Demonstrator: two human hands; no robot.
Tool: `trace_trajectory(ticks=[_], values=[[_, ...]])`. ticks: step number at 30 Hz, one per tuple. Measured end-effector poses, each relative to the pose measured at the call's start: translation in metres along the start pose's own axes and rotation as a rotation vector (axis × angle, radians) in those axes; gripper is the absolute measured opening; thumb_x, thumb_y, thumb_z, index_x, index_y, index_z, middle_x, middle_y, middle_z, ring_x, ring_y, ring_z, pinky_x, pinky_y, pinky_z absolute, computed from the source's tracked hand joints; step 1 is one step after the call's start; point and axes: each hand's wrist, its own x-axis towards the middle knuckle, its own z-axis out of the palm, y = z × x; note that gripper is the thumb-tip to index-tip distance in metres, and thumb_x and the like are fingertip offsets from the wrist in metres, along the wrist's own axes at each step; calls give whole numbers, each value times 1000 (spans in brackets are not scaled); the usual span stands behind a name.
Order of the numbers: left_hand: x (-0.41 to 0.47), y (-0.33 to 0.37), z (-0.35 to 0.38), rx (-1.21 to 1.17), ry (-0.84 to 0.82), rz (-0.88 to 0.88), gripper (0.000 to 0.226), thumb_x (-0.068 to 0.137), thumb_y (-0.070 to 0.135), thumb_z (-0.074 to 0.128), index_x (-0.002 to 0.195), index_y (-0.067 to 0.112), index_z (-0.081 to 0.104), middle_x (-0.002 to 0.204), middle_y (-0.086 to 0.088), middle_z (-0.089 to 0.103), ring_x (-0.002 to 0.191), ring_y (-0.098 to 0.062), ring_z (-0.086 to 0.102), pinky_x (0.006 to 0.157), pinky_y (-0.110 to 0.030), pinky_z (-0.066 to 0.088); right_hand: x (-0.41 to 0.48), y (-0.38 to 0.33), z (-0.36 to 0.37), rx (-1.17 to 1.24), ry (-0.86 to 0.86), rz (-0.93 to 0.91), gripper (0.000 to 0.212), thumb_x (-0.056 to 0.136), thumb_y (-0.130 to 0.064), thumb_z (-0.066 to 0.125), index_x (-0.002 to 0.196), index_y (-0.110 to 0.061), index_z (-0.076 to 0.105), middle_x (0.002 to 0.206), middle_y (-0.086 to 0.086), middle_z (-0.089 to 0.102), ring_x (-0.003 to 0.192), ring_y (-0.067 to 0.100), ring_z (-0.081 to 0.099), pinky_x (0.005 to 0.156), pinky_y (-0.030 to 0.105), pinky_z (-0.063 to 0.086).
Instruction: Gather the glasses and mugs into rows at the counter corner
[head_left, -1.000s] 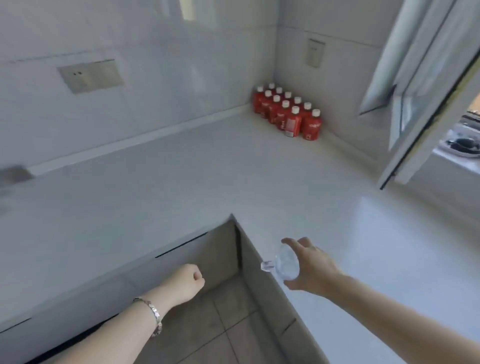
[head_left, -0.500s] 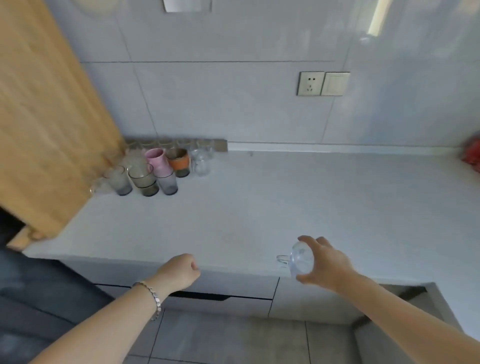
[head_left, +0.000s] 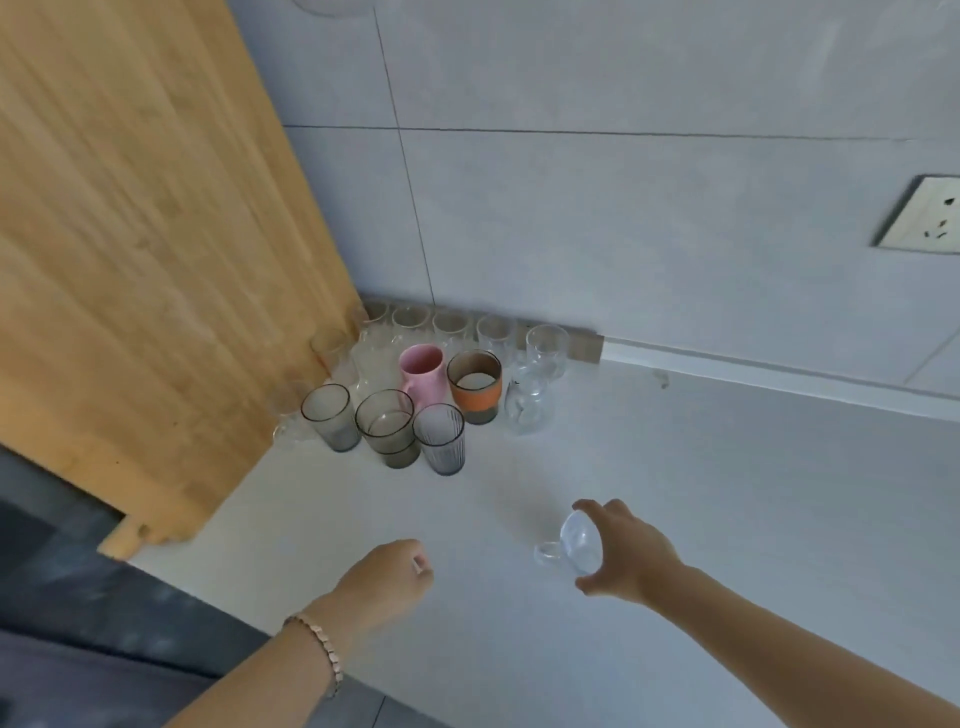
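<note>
My right hand (head_left: 626, 553) grips a small clear glass mug (head_left: 574, 543) tipped on its side, handle pointing left, above the white counter (head_left: 675, 493). In a loose fist, with nothing visible in it, my left hand (head_left: 387, 577) hovers over the counter's near part. At the counter corner stand rows of cups: a pink mug (head_left: 423, 376), a cup with an orange band (head_left: 475, 387), three smoky grey tumblers (head_left: 387, 428) in front, and several clear glasses (head_left: 545, 351) along the wall.
A wooden panel (head_left: 145, 260) rises at the left, right beside the cups. A wall socket (head_left: 922, 215) sits on the tiled wall at the right. Dark floor shows at the lower left past the counter edge.
My view has swung left and closer to the corner cups. My right hand with the clear mug has moved over the counter toward them. The left fist came along.
</note>
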Motion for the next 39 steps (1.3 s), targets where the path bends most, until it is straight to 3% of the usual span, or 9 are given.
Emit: trace_trajectory(ticks=[5, 14, 18, 20, 22, 24, 27, 33, 39], values=[[41, -8, -31, 2, -2, -15, 6, 92, 25, 45, 88, 23, 49, 117, -5, 62, 101, -22, 58, 86, -30, 46, 75, -37, -18, -92, -37, -114, 84, 68, -25, 76, 138, -33, 30, 134, 3, 33, 117, 26, 51, 85, 32, 50], [98, -39, -61, 30, -74, 79, 6, 90, 25, 45, 85, 22, 49, 102, -4, 61, 102, -23, 60, 87, -31, 47, 133, -65, -14, -225, -115, -163, 84, 70, -14, 75, 137, -37, 31, 137, 2, 32, 122, 23, 44, 85, 32, 52], [110, -55, -77, 91, -147, 176, 6, 91, 26, 45, 87, 22, 46, 116, -6, 63, 101, -22, 57, 82, -29, 43, 123, -69, -1, -48, -55, -36, 100, 72, -9, 71, 147, -36, 10, 153, 2, 13, 139, 25, 26, 101, 33, 46], [117, -63, -84, 113, -165, 213, 6, 91, 26, 44, 89, 22, 47, 118, -6, 62, 104, -23, 57, 82, -30, 42, 118, -79, 9, 179, 17, 177, 114, 69, -27, 77, 149, -29, -4, 154, 8, 4, 138, 32, 30, 104, 37, 43], [121, -71, -87, 135, -185, 235, 13, 92, 26, 43, 95, 19, 52, 120, -6, 61, 109, -24, 57, 87, -31, 44, 120, -95, 18, 352, 128, 452, 120, 65, -46, 79, 149, -20, -3, 147, 16, 18, 125, 36, 48, 99, 40, 45], [123, -80, -90, 169, -217, 248, 21, 92, 27, 42, 104, 16, 55, 122, -5, 60, 112, -24, 56, 90, -32, 44, 126, -110, 28, 371, 223, 604, 108, 69, -44, 78, 147, -14, 10, 136, 18, 31, 112, 38, 56, 93, 40, 48], [127, -92, -92, 199, -232, 276, 11, 92, 27, 42, 95, 20, 50, 123, -4, 60, 113, -23, 55, 90, -32, 44, 132, -125, 40, 346, 280, 556, 92, 72, -29, 75, 144, -17, 18, 133, 14, 35, 112, 37, 55, 92, 40, 50], [126, -99, -96, 218, -229, 316, 6, 92, 27, 42, 90, 23, 46, 101, 3, 52, 105, -19, 55, 93, -33, 44, 142, -133, 36, 278, 209, 469, 101, 70, -27, 75, 148, -21, 10, 137, 10, 32, 117, 34, 51, 95, 37, 46], [115, -80, -101, 178, -195, 308, 7, 93, 25, 42, 89, 21, 46, 111, -4, 59, 100, -20, 54, 91, -32, 44, 144, -131, 30, 280, 199, 485, 109, 75, -30, 74, 147, 0, -2, 143, 15, 28, 131, 30, 41, 104, 35, 40]])
